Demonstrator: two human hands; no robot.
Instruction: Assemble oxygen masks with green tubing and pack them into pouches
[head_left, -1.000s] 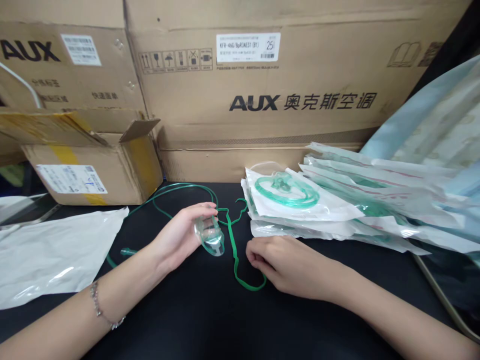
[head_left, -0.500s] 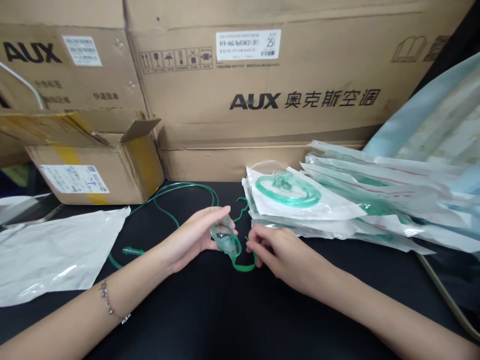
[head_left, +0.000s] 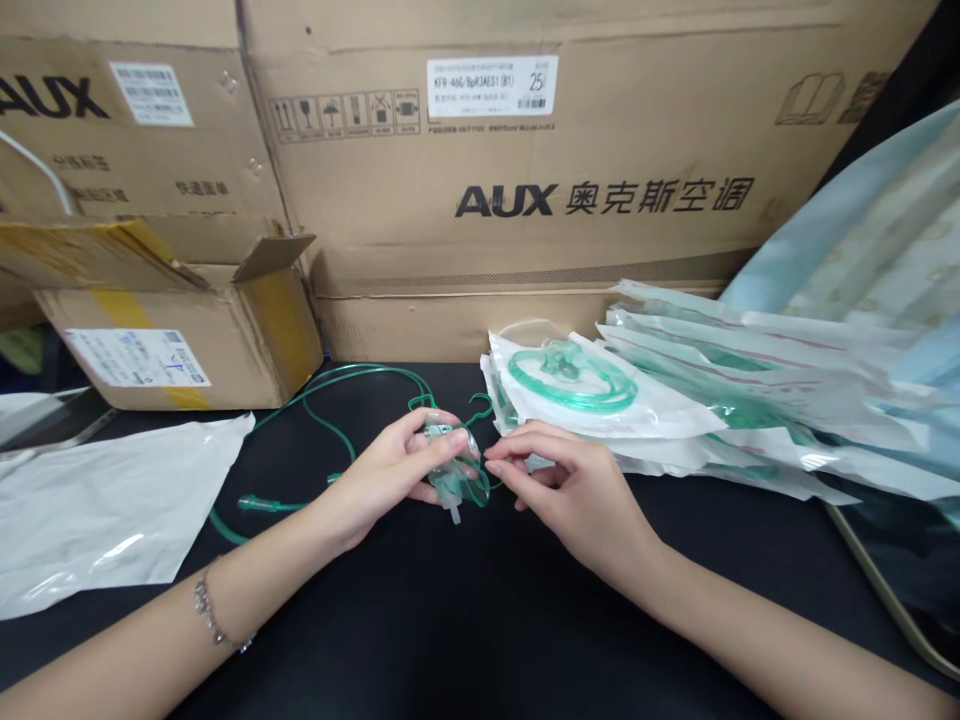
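Observation:
My left hand (head_left: 390,470) grips a small clear plastic mask (head_left: 452,475) just above the black table (head_left: 465,610). My right hand (head_left: 566,490) pinches the mask's green strap (head_left: 480,488) right beside it, fingertips almost touching those of the left hand. A thin green tube (head_left: 330,400) loops over the table behind and left of my left hand and ends in a connector (head_left: 255,503).
Sealed pouches (head_left: 675,400) holding green masks are stacked at the right. An empty clear bag (head_left: 97,500) lies at the left. An open cardboard box (head_left: 187,320) stands at the back left, and large AUX cartons (head_left: 525,190) line the back.
My hands have come together. The right hand gathered the green strap up off the table toward the mask, and the left hand turned the mask and lifted it slightly.

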